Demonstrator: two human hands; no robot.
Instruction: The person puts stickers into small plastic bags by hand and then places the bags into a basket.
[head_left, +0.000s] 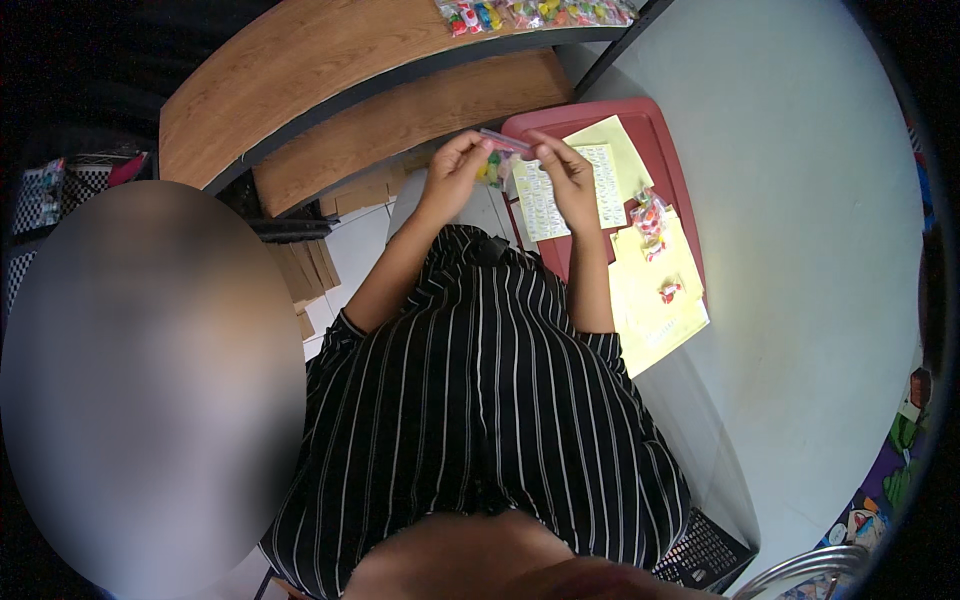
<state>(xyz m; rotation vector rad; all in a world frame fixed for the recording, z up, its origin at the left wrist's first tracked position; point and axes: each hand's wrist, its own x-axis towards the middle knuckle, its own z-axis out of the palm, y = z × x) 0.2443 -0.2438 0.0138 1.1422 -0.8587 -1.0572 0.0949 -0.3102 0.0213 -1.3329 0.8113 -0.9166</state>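
Note:
Both my hands hold the folded top edge of a clear plastic bag of candies (493, 171), which hangs below them. My left hand (455, 169) pinches one end of the edge between thumb and fingers. At the other end, my right hand (564, 176) grips it over a printed sheet of labels (609, 180). That sheet and other yellow papers (652, 330) lie on a red plastic lid (675, 187). On the papers rest a small bag of wrapped candies (649, 217) and one loose wrapped candy (669, 291).
A wooden shelf (315, 67) curves across the top left, with a lower shelf (420, 112) beneath. Several candy bags (536, 15) lie on its far end. A pale wall (795, 225) stands at the right. Brown cardboard (304, 270) lies at the left, and a black basket (701, 555) sits lower right.

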